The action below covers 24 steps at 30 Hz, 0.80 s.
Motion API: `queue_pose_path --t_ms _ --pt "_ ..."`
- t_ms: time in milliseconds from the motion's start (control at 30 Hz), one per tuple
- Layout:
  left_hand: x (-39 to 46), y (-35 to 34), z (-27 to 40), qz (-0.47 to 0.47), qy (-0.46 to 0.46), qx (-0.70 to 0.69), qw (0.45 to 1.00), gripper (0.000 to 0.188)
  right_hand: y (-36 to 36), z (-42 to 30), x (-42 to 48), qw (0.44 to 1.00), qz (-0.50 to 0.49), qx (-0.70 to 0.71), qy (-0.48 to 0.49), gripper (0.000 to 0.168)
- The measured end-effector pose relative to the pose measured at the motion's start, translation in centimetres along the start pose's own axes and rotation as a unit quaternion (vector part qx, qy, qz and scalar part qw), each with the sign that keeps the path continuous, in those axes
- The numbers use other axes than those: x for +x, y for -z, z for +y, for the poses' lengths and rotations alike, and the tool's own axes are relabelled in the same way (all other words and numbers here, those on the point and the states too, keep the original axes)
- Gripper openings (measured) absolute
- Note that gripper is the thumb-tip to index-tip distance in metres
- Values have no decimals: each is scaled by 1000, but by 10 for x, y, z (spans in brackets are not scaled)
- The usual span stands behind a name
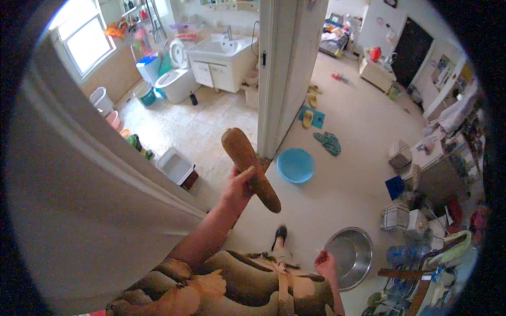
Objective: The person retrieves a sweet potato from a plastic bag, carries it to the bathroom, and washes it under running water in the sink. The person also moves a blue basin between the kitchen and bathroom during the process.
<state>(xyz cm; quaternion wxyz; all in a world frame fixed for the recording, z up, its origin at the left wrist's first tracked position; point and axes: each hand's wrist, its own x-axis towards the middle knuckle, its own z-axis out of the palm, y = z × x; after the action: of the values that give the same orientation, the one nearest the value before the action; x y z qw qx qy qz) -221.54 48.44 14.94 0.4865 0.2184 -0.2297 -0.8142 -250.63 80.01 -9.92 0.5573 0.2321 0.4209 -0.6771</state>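
My left hand (pixel 239 185) is wrapped around the middle of a long brown gourd-like vegetable (pixel 247 162). It slants in front of me, above the floor by the bathroom doorway, its upper end pointing away to the left. My right hand (pixel 326 262) hangs low by my side with its fingers curled, and nothing shows in it. Behind that hand is a round stainless steel basin (pixel 363 258). The hand overlaps the basin's left rim in view; whether they touch is unclear. A light blue plastic basin (pixel 295 166) sits on the floor farther ahead.
A door frame post (pixel 269 79) divides the bathroom from the room. A pale curtain (pixel 99 205) fills the left. A grey-white tub (pixel 174 165) stands inside the doorway. A green cloth (pixel 328 143) and yellow slippers (pixel 307 118) lie ahead. Clutter with a wire basket (pixel 396 217) lines the right.
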Motion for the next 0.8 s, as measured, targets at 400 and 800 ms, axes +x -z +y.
queue_pose_path --t_ms 400,800 --pt "96 -2 32 86 -114 -3 990 47 -185 -131 144 987 8 -158 -10 19" --pt "100 24 20 149 -112 -49 981 44 -221 -113 172 962 -26 -267 -51 20"
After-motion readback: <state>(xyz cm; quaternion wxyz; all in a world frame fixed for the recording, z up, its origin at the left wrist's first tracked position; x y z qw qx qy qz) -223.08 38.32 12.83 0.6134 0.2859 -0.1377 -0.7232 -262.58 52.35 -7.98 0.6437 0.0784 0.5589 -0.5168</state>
